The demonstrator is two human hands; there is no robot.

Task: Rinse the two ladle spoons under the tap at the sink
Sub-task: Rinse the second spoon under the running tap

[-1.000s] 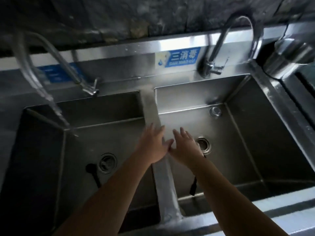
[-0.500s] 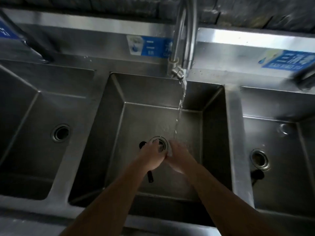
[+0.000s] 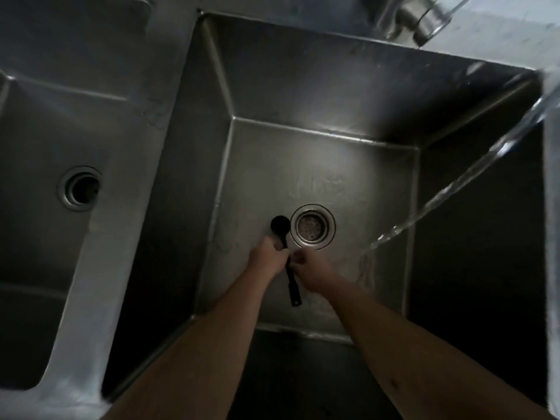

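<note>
Both hands reach down to the floor of the middle sink basin (image 3: pixel 348 95). The left hand (image 3: pixel 269 257) curls its fingers over the neck of a black ladle spoon (image 3: pixel 286 256), just below the bowl, and appears to grasp it. The right hand (image 3: pixel 309 269) is bunched against the handle from the other side, fingertips touching it near the left hand's; whether it truly grips the handle I cannot tell. The spoon lies flat on the basin floor, its round bowl pointing to 12 o'clock and its handle running back toward 6 o'clock, the end poking out below both hands. Only one spoon shows here.

Just at 1 o'clock of the hands, beside the spoon's bowl, sits the round metal drain (image 3: pixel 312 226). At 3 o'clock a stream of water (image 3: pixel 454 184) slants in from the upper right and strikes the basin floor, clear of the spoon. At 1 o'clock, on the rim, stands the blurred tap base (image 3: pixel 415 16). At 9 o'clock lies a neighbouring basin (image 3: pixel 36 131) with its own drain.
</note>
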